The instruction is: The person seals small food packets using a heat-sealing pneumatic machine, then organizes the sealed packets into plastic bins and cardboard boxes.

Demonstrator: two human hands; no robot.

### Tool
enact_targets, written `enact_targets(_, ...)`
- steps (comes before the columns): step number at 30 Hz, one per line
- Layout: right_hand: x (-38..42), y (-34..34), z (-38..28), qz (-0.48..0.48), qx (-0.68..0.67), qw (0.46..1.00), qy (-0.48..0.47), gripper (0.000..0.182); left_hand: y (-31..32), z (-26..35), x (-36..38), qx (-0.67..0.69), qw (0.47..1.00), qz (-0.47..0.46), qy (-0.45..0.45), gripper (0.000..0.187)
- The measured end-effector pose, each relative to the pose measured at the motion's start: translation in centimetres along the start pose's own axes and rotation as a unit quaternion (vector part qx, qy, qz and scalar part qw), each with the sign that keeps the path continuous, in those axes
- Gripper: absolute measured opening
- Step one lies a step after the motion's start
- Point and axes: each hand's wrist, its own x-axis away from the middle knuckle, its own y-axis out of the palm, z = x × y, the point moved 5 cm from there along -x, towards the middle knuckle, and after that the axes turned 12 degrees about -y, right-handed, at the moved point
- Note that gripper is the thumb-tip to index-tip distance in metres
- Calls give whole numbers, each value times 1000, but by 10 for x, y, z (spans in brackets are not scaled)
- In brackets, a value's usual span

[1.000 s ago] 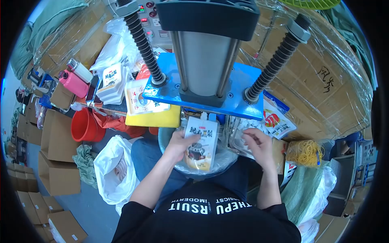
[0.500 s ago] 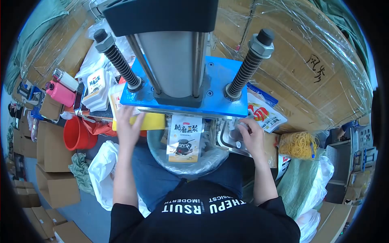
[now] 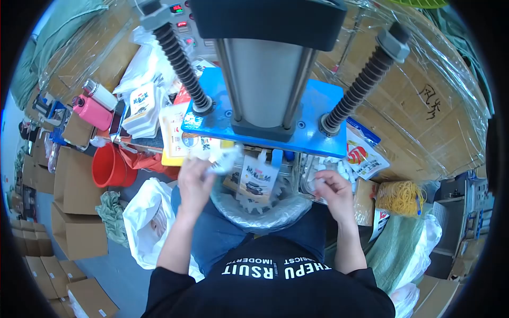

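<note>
My left hand (image 3: 195, 180) is closed on a white printed pouch (image 3: 225, 160), blurred by motion, left of the press. A pouch with a coffee-grinder-like picture (image 3: 256, 180) hangs under the blue press plate (image 3: 265, 114), a white spout at its top. Below it lies a plastic-lined bin (image 3: 260, 220) between my knees. My right hand (image 3: 335, 193) is at a metal tray (image 3: 306, 186) of small white spouts, thumb and fingers pinched together. Whatever sits between those fingertips is too small to name. Under the plate's left side rests a yellow-edged stack of pouches (image 3: 177, 132).
A stack of white pouches (image 3: 142, 111), a pink bottle (image 3: 91, 112) and a red bucket (image 3: 111, 165) stand on the left. Yellow rubber bands (image 3: 398, 199) sit at the right. Tall springs on bolts (image 3: 183, 58) flank the press cylinder. Large cartons (image 3: 408, 106) lie behind.
My left hand has come down and right and now carries a pouch. The hanging pouch now shows a spout and sits tilted. The whole view has shifted, moving the press rightward.
</note>
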Motion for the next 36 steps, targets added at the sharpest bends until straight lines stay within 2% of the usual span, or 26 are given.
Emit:
enact_targets(2, 1, 14, -12, -101, 137, 983, -69, 16, 9, 28, 19, 49, 995, -79, 21, 17)
enact_targets(3, -4, 24, -32, -160, 202, 958, -125, 17, 10, 45, 22, 41, 991, -127, 28, 16)
enact_targets(4, -11, 30, -45, -160, 204, 958, -121, 17, 15, 49, 28, 44, 990, -130, 26, 16)
enact_targets(6, -17, 54, -68, -253, 265, 906, -214, 19, 27, 55, 37, 149, 957, -246, -21, 14)
enact_targets(7, -17, 58, -67, -252, 264, 905, -218, 19, 31, 57, 42, 208, 928, -299, -77, 12)
enact_targets(9, -17, 65, -60, -237, 217, 917, -235, 20, 41, 46, 56, 260, 889, -344, -152, 15)
enact_targets(10, -12, 69, -53, -240, 215, 916, -238, 20, 48, 40, 67, 321, 817, -410, -247, 17)
enact_targets(12, -4, 64, -26, -163, 133, 971, -109, 31, 62, 34, 84, 411, 759, -396, -313, 17)
enact_targets(13, -3, 64, -14, -163, 111, 978, -66, 39, 68, 32, 86, 422, 748, -395, -325, 18)
enact_targets(15, -5, 51, -1, -113, 141, 983, -42, 45, 76, 28, 79, 475, 717, -361, -362, 20)
enact_targets(16, -9, 42, -5, -65, 132, 986, -73, 37, 82, 22, 72, 497, 701, -331, -388, 20)
enact_targets(18, -16, 19, -14, -49, 172, 981, -78, 27, 87, 15, 52, 513, 681, -297, -429, 20)
enact_targets(19, -20, 7, -18, -38, 236, 967, -92, 22, 92, 12, 45, 515, 683, -294, -426, 20)
enact_targets(20, -24, 3, -18, -39, 237, 966, -95, 22, 99, 5, 40, 526, 680, -276, -429, 19)
enact_targets(22, -28, -2, -22, -32, 397, 900, -179, 23, 113, -3, 35, 545, 672, -246, -437, 18)
enact_targets(23, -27, -5, -9, -29, 400, 899, -176, 23, 115, -7, 36, 535, 678, -262, -432, 18)
enact_targets(25, -24, -2, 6, -18, 474, 849, -232, 24, 118, -6, 36, 540, 675, -256, -434, 18)
enact_targets(26, -21, -4, 11, -15, 465, 854, -234, 22, 116, -6, 37, 546, 673, -239, -439, 18)
enact_targets(28, -23, -8, 15, -23, 440, 871, -217, 21, 101, -6, 28, 515, 692, -264, -432, 18)
enact_targets(30, -28, -14, 14, 4, 374, 910, -177, 21, 80, -13, 8, 246, 824, -353, -370, 18)
enact_targets(31, -28, -14, 6, 3, 371, 911, -177, 21, 59, -18, -12, 195, 915, -239, -262, 21)
enact_targets(32, -28, -17, -5, 8, 357, 918, -172, 22, 36, -21, -26, 138, 973, -118, -145, 24)
enact_targets(33, -27, -21, -10, 13, 343, 924, -167, 24, 13, -21, -34, 27, 997, -17, -65, 31)
enact_targets(34, -26, -29, -3, -9, 323, 931, -172, 29, -9, -18, -38, -83, 993, 84, 17, 38)
enact_targets(35, -24, -36, 1, -8, 322, 931, -174, 29, -2, -37, -33, -90, 996, 0, 8, 48)
enact_targets(36, -21, -43, 7, -5, 304, 938, -165, 28, 5, -37, -15, -160, 985, -15, 58, 50)
